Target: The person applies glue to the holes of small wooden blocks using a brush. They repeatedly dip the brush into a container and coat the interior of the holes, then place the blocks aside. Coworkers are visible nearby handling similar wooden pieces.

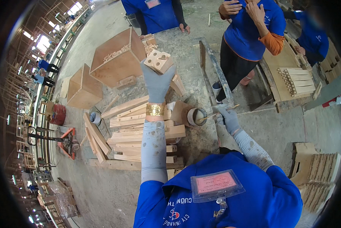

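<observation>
On the left, an open wooden box [111,70] holding small dowels stands beyond loose pale bars [130,136] on the table. The gloved left hand [158,81] grips a drilled wooden block [160,62], holes facing up, its fingertips partly hidden. Rightward, a glue-smeared pot [196,116] sits near the gloved right hand [229,119], whose curled fingers pinch a thin stick [215,114] reaching the pot's mouth.

Left arm [154,144] and right arm [253,149] reached forward.
The gloved left hand [158,84] gripped at the end of a nearly straight reach; the gloved right hand [230,121] angled inward, its fingers [220,119] curled closed.
</observation>
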`<action>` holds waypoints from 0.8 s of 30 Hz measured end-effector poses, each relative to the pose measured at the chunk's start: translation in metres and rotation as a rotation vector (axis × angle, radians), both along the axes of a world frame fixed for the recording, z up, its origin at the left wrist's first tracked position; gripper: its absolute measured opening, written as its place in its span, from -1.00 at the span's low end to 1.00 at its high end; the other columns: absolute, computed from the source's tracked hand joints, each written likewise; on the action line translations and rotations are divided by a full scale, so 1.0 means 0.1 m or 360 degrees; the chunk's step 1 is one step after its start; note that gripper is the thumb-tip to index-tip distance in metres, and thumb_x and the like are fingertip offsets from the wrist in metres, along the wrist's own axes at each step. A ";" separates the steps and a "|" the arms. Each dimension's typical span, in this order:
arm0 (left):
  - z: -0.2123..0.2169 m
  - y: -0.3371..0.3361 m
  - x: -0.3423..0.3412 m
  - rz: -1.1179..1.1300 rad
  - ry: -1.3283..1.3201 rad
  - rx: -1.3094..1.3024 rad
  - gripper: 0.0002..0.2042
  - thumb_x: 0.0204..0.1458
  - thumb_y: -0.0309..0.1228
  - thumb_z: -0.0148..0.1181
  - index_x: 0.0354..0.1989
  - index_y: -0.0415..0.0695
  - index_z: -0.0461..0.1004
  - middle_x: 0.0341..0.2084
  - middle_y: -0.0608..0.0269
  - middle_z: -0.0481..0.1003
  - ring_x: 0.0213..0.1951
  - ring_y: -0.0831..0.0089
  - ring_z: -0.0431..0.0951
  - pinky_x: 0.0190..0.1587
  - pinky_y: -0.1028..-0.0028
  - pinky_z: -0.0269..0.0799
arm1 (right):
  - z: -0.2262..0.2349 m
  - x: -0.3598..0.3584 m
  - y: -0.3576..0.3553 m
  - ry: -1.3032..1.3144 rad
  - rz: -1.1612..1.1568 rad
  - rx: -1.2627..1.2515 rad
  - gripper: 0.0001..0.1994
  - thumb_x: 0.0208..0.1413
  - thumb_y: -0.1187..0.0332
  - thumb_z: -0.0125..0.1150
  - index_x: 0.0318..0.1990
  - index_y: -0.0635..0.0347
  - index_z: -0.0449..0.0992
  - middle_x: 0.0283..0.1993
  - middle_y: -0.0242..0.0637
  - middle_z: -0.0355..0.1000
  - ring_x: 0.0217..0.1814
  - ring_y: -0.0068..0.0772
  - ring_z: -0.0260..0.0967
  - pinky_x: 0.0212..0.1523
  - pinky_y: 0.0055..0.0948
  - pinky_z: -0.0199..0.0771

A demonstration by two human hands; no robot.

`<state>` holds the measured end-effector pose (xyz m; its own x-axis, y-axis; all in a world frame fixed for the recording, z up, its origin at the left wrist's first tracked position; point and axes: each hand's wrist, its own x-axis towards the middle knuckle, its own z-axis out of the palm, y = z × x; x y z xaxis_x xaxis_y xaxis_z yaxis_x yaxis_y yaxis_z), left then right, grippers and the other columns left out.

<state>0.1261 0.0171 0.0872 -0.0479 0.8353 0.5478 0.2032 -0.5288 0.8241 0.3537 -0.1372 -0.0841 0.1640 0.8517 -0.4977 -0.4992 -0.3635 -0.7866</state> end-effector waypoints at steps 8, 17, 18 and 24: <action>0.08 -0.11 0.00 0.0023 -0.0051 -0.0054 -0.35 -0.27 -0.39 0.41 -0.02 -0.23 0.13 -0.15 0.10 0.33 -0.13 0.44 0.42 -0.13 0.44 0.43 | -0.18 0.02 -0.10 0.0052 -0.0015 -0.0270 -0.76 0.10 0.19 0.19 -0.37 0.20 0.44 -0.58 -0.36 0.40 -0.69 -0.59 0.30 -0.73 -0.66 0.22; 0.00 -0.04 -0.03 0.0089 0.0089 0.0002 -0.38 -0.25 -0.39 0.40 -0.03 -0.20 0.14 -0.15 0.14 0.33 -0.15 0.44 0.42 -0.13 0.44 0.41 | 0.16 0.18 -0.04 0.0238 0.0216 0.0243 -0.78 0.12 0.27 0.16 -0.25 0.26 0.45 -0.49 -0.38 0.40 -0.58 -0.66 0.32 -0.64 -0.68 0.26; 0.00 -0.04 -0.02 0.0096 0.0104 -0.0004 -0.38 -0.24 -0.39 0.40 -0.03 -0.20 0.14 -0.16 0.14 0.34 -0.15 0.44 0.41 -0.13 0.43 0.41 | 0.21 0.18 -0.06 -0.0004 0.0272 0.0302 -0.79 0.12 0.27 0.15 -0.24 0.25 0.46 -0.48 -0.38 0.40 -0.57 -0.67 0.32 -0.62 -0.69 0.27; 0.01 -0.05 0.01 0.0083 0.0064 0.0012 -0.39 -0.24 -0.40 0.39 -0.02 -0.20 0.16 -0.17 0.14 0.35 -0.15 0.43 0.41 -0.14 0.42 0.41 | 0.57 0.19 0.05 -0.0306 0.0176 0.0360 -0.82 0.14 0.28 0.11 -0.26 0.22 0.45 -0.49 -0.41 0.39 -0.57 -0.69 0.31 -0.59 -0.68 0.29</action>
<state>0.1274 0.0123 0.0879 -0.0692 0.8282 0.5562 0.2633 -0.5226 0.8109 0.3723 -0.1321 -0.0270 0.1370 0.9552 -0.2623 -0.3008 -0.2122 -0.9298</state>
